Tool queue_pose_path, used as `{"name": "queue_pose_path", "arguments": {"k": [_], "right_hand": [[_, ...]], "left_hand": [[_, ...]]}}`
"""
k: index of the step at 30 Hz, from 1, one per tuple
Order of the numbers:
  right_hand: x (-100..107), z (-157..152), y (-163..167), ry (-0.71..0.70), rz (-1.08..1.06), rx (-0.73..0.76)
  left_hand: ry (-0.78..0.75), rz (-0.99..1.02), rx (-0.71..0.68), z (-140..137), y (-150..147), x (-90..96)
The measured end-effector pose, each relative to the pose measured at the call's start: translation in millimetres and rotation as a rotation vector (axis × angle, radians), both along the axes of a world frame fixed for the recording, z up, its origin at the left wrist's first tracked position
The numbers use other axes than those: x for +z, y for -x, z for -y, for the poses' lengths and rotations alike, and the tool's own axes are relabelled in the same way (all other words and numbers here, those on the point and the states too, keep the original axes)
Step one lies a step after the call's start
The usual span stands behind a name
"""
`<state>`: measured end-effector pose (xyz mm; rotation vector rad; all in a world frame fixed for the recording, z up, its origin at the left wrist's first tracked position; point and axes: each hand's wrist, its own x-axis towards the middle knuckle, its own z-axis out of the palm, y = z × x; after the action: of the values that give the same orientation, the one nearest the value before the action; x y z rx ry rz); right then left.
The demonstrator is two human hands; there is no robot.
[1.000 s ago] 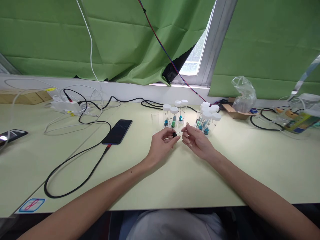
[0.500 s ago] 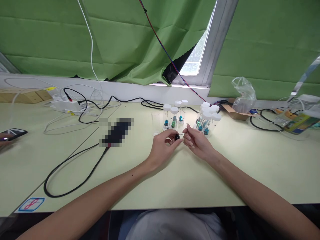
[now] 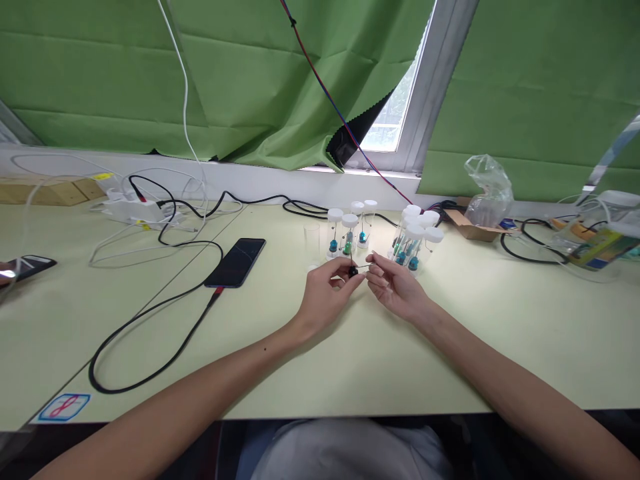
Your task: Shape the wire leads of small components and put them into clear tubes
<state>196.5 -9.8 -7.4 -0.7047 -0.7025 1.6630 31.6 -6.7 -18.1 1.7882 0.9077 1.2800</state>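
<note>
My left hand (image 3: 323,291) pinches a small black knob-like piece (image 3: 353,271) between thumb and fingers, low over the table. A thin rod stands up from this piece. My right hand (image 3: 399,288), closed, pinches a thin metal rod (image 3: 365,266) that reaches across to the black piece. Whether the rod enters it is too small to tell. Just behind my hands stand several clear tubes with white caps (image 3: 335,215), holding blue or green pieces on thin rods. More capped tubes (image 3: 414,231) cluster behind my right hand. An uncapped clear tube (image 3: 312,241) stands left of them.
A phone (image 3: 236,263) with a black cable lies on the table (image 3: 280,380) at left. Farther left, another person's hand (image 3: 7,272) is at a second phone (image 3: 30,267). A power strip (image 3: 133,208) and cables lie behind. An open cardboard box (image 3: 473,227) holds a plastic bag.
Both hands stay almost in place, with the black piece still held and its upright rod tilted slightly left. The person's hand at far left has shifted a little.
</note>
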Motion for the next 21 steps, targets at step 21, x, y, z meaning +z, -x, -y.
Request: {"name": "queue_pose_path", "arguments": {"k": [21], "right_hand": [[5.0,8.7,2.9,-0.129,0.001,0.133]], "left_hand": [[0.333,0.193,-0.151,-6.9,-1.0,5.2]]}}
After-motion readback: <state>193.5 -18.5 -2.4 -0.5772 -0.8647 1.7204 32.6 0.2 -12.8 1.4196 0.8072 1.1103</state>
